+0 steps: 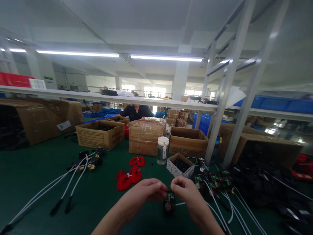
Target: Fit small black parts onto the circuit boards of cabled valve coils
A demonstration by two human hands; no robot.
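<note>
My left hand (146, 192) and my right hand (187, 191) meet low in the middle of the view, both with fingers pinched together over a small dark part with a copper coil (169, 204). A thin red wire seems to run between the fingertips. The part hangs just above the green table (49, 173). Coiled red wires (129, 176) lie just beyond my left hand.
White cables with dark ends (70, 182) lie at left; several finished coil parts with white cables (212, 182) at right. A white-capped jar (162, 150), a small box of black bits (180, 164), cardboard cartons (146, 135) and a seated person (135, 112) stand behind. Metal frame posts (220, 120) rise at right.
</note>
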